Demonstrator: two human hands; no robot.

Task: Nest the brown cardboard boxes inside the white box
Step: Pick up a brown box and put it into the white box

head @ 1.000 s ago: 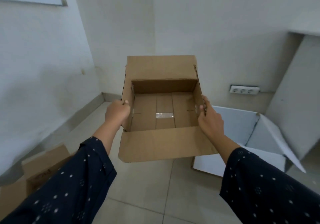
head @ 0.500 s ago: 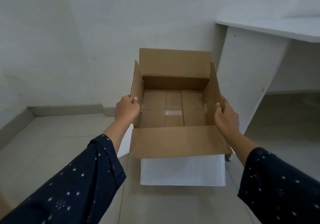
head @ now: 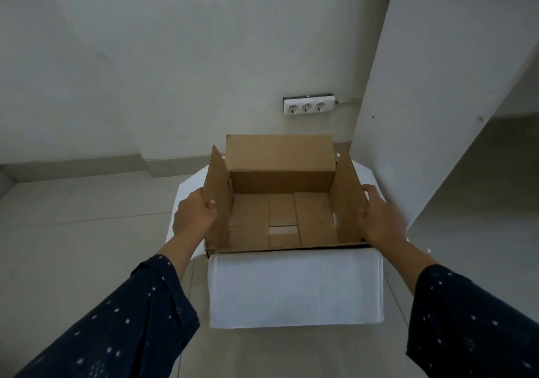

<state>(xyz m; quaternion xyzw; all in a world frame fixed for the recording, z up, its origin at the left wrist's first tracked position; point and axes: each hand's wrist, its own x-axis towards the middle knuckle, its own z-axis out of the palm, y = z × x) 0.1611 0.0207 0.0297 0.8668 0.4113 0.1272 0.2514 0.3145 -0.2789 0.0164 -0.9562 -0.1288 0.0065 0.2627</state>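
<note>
Brown box (head: 281, 202), flaps up, sits down inside the white box (head: 294, 287) at frame centre; white near flap hangs toward the viewer. Left hand (head: 192, 220) clasps the brown box's left side flap, thumb inside. Right hand (head: 382, 217) lies against the right flap's outside; grip cannot be told. Socket strip (head: 308, 104) on the wall above. Floor (head: 73, 231) tiled.

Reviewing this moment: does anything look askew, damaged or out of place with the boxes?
Nothing stands out. The open brown cardboard box sits squarely down in the white box, empty, flaps up and undamaged. The left hand grips its left flap; the right hand rests against the right one. Both hands look slightly blurred.
</note>
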